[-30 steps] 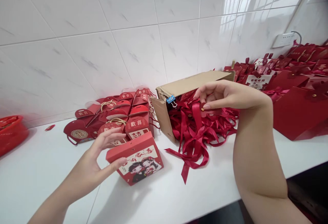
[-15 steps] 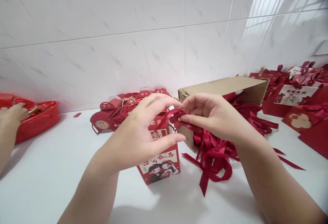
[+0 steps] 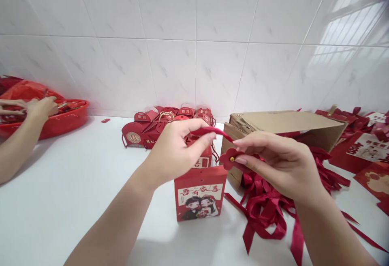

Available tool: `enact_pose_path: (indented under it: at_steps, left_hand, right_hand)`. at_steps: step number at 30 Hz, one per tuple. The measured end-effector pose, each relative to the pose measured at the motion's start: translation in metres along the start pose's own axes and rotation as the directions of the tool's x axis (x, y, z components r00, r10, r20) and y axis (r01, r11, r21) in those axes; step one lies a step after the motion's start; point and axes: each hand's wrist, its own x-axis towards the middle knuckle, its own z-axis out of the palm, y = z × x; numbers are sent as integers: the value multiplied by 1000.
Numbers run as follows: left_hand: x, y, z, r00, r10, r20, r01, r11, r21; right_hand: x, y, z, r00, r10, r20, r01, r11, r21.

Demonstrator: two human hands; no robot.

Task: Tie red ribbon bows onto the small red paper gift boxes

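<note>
Between finger and thumb, my right hand (image 3: 273, 160) pinches a red paper flower (image 3: 228, 159) with a small gold bead at its centre. A red ribbon (image 3: 217, 130) runs from the flower side across to my left hand (image 3: 179, 148), whose thumb and forefinger close on it. Just below my hands a red gift box (image 3: 199, 195) stands upright on the white table, printed with a cartoon couple and Chinese characters. A small hole shows near its top. My left hand partly covers more red boxes behind.
Red candy boxes (image 3: 139, 134) stand along the tiled wall. To the right, a cardboard box (image 3: 288, 122) spills red ribbons (image 3: 264, 217), with red gift bags (image 3: 361, 152) beyond. At far left, another person's hands (image 3: 41, 110) reach into a red basin (image 3: 67, 122) of wrapped items.
My left thumb and forefinger have closed on the ribbon, which is now stretched between my hands. The view has shifted, and a second hand of the other person shows at the basin.
</note>
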Motion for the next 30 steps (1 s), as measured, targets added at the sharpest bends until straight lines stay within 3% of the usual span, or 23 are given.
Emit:
enact_pose_path:
  at_steps: [3, 5, 7, 8, 10, 12, 19, 27, 30]
  left_hand:
    - [6, -11, 4, 966, -32, -255, 93, 969, 230]
    - [3, -9, 0, 949, 11, -316, 57, 977, 206]
    - [-5, -1, -6, 965, 148, -215, -151, 989, 1]
    - [-10, 4, -10, 955, 260, -144, -278, 953, -123]
    - [-19, 13, -13, 878, 473, -73, -472, 831, -294]
    - [-24, 18, -12, 810, 582, -77, -573, 755, -320]
    - [-17, 11, -2, 782, 614, -104, -620, 751, -227]
    - [-18, 14, 3, 746, 636, -199, -665, 728, -165]
    - [-20, 15, 1, 764, 618, -186, -646, 734, -212]
  right_hand:
    - [-1, 2, 1, 993, -110, -37, 109, 993, -38]
    - [-2, 1, 2, 973, -224, -60, 218, 971, -96]
    - [-4, -3, 2, 949, -306, -75, 292, 943, -157]
    - [-6, -5, 2, 941, -331, -75, 313, 932, -182]
    - [-9, -10, 2, 927, -370, -62, 349, 911, -220]
    - [-12, -13, 2, 911, -410, -53, 386, 890, -244]
    - [-10, -21, 3, 873, -488, -22, 478, 863, -165]
    - [-12, -22, 6, 902, -425, -71, 404, 892, -204]
    - [-14, -21, 8, 908, -412, -75, 386, 893, -234]
